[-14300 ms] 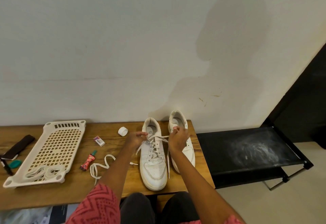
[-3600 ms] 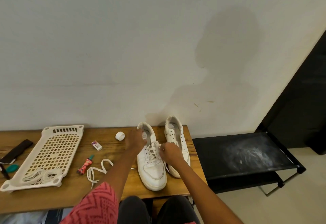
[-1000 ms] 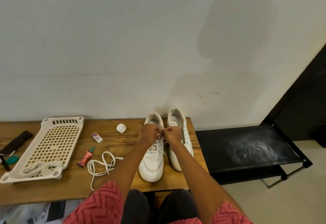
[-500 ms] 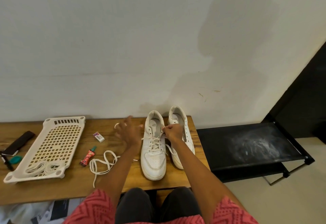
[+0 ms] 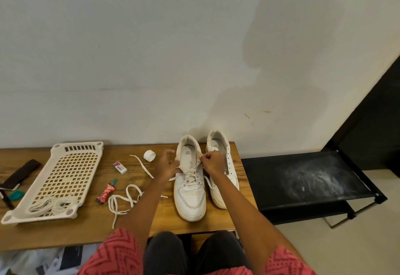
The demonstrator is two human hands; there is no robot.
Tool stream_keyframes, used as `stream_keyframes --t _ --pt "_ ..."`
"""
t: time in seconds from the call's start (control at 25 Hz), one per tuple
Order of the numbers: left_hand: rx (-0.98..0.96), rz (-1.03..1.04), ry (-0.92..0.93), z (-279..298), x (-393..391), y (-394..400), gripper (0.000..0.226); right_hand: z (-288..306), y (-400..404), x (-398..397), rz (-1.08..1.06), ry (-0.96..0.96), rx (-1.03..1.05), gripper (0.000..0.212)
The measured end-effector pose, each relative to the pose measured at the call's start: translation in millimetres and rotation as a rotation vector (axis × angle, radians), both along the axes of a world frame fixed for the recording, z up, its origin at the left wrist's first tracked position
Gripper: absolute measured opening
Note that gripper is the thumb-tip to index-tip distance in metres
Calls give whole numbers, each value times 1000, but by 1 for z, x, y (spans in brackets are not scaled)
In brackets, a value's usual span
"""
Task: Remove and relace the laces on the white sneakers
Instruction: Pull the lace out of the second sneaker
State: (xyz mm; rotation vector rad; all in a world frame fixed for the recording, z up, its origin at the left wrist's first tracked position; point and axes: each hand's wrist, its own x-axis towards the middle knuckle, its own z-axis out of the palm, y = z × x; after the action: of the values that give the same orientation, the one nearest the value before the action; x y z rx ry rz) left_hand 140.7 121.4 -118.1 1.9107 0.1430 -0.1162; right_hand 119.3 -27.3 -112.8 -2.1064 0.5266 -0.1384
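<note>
While both sneakers stand side by side, toes toward the person, at the right end of the wooden table (image 5: pixel 91 229), the hands work the left sneaker (image 5: pixel 190 186), which is partly laced. The left hand (image 5: pixel 167 167) sits at its left eyelet row w/ fingers curled, pinching the lace (image 5: pixel 191 169); one lace end trails left across the table. The right hand (image 5: pixel 213 163) pinches the lace at the tongue's right edge. The right sneaker (image 5: pixel 225 173) has bare eyelets. A loose lace (image 5: pixel 123 201) lies coiled left of the forearm, near a red tube (image 5: pixel 107 191) & white tray (image 5: pixel 62 177).
</note>
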Motion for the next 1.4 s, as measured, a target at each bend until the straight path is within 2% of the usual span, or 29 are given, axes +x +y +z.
stream_keyframes --t 0.04,0.08,0.2,0.28,0.36,0.4,0.48,0.52,0.6,0.64,0.68,0.76,0.84,0.88,1.0,1.08,1.16,1.2,1.28,1.32,1.36,1.4 --pt "-112 -8 41 1 -3 5 29 1 3 -2 0 -14 -47 21" --pt "-110 -33 40 3 -5 6 27 4 6 -4 -2 -41 -134 20" --pt "157 -162 -36 7 0 -1 16 18 19 -5 116 -167 -481 22" --pt "242 -165 -45 11 4 -5 16 20 31 -10 304 -170 -555 24" --pt "133 -123 38 12 8 -4 18 10 39 -15 438 -80 -560 24" --pt "73 -108 77 13 8 -2 20 4 40 -16 453 -58 -508 24" --pt "-3 -84 134 13 8 0 27 -4 36 -16 368 -115 -225 18" --pt "-27 -68 147 12 8 1 29 -3 33 -16 246 -175 -47 13" --pt "-33 -43 158 11 8 0 30 -4 18 -20 -152 -257 300 12" --pt "-35 -35 158 10 7 -2 30 -5 13 -26 -328 -238 428 14" --pt "-41 -26 151 8 6 -3 30 -9 11 -32 -423 -211 459 15" --pt "-48 -16 141 7 4 -6 30 -9 13 -41 -328 -199 165 18" --pt "-50 -11 143 9 3 -6 30 -2 25 -36 -82 -288 -153 27" --pt "-49 -13 148 10 3 -5 30 4 31 -31 67 -305 -244 28" --pt "-56 -8 153 11 3 -7 29 10 42 -17 424 -82 -557 28" --pt "-50 -10 148 9 3 -7 30 1 39 -12 469 7 -595 22" --pt "-29 -25 129 6 3 -5 29 -2 33 -13 390 -107 -383 19" --pt "-20 -30 119 6 3 -5 29 2 27 -15 244 -206 -243 18" --pt "1 -29 110 5 4 -5 29 13 5 -16 -193 -338 -22 16" --pt "12 -31 108 4 5 -6 29 18 -6 -18 -353 -336 -29 18" --pt "17 -35 106 5 5 -7 29 22 -13 -20 -412 -307 -139 22" --pt "15 -38 103 4 5 -8 29 24 -16 -21 -365 -298 -282 27"
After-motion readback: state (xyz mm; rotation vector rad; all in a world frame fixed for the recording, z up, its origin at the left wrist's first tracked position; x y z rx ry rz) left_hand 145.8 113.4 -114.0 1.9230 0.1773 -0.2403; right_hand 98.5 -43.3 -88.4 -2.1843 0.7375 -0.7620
